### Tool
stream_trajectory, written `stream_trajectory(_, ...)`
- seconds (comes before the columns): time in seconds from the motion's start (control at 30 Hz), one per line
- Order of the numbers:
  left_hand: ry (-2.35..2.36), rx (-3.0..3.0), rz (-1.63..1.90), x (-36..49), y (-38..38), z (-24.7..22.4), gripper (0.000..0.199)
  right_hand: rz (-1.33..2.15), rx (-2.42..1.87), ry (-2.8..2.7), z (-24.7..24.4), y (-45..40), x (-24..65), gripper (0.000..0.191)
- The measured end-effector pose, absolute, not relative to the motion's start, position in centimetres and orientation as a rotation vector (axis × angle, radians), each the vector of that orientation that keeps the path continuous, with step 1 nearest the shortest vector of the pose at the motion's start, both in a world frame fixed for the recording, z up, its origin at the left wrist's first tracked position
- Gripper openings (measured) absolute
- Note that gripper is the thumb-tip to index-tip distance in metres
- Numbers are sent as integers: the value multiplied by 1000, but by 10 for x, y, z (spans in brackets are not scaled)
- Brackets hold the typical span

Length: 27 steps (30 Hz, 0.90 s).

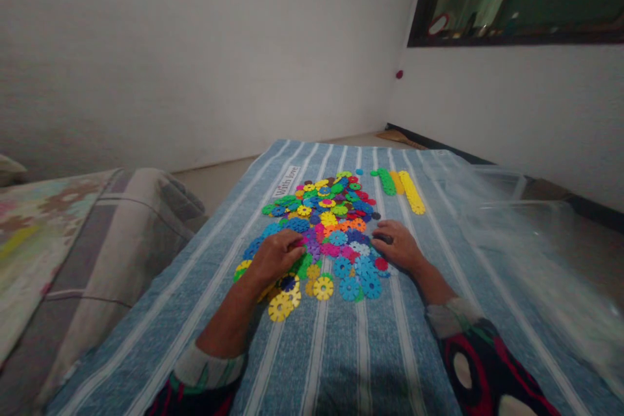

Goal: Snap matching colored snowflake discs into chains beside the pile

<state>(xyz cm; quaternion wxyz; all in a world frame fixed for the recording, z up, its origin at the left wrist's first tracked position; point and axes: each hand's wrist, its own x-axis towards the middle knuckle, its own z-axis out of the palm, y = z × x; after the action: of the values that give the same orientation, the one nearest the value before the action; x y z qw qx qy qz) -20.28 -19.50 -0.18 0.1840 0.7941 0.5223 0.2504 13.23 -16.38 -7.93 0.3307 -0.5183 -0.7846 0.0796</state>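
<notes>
A heap of colourful interlocking plastic discs [336, 208], flower-shaped with notched rims, is spread over a striped blue cloth [336, 351]. My left hand [277, 257] is at the heap's left edge, fingers curled together, with a magenta disc [301, 241] at its fingertips. On the right side, my right hand [397, 246] pinches a dark disc [383, 238] between thumb and fingers; whether it is one disc or a small stack, I cannot tell. Yellow discs [280, 306] lie just below my left hand. Light blue discs [368, 278] and a red disc [381, 264] are near my right.
Sorted beyond my right hand are a long yellow row of discs [412, 194], a shorter orange row [396, 182] and a green row [387, 182]. Clear plastic containers [531, 227] stand at the right. A cloth-covered surface [121, 221] is at the left.
</notes>
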Motion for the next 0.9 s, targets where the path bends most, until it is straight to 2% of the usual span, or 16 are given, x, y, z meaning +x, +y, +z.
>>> stream_trajectory(0.17,1348,2412,791,-189,-199,-9,14,198,-1308,-2050,-81,-163,134,21)
stream_trajectory(0.4,790,2634,737,-141,-229,-20,17,181,-1324,-2046,-79,-163,133,19)
stream_trajectory(0.67,825,2781,539,-126,-246,-29,39,169,-1330,-2070,-80,-161,134,18)
stream_trajectory(0.9,873,2813,576,-123,-245,-35,26,173,-1308,-2097,-80,-159,135,16)
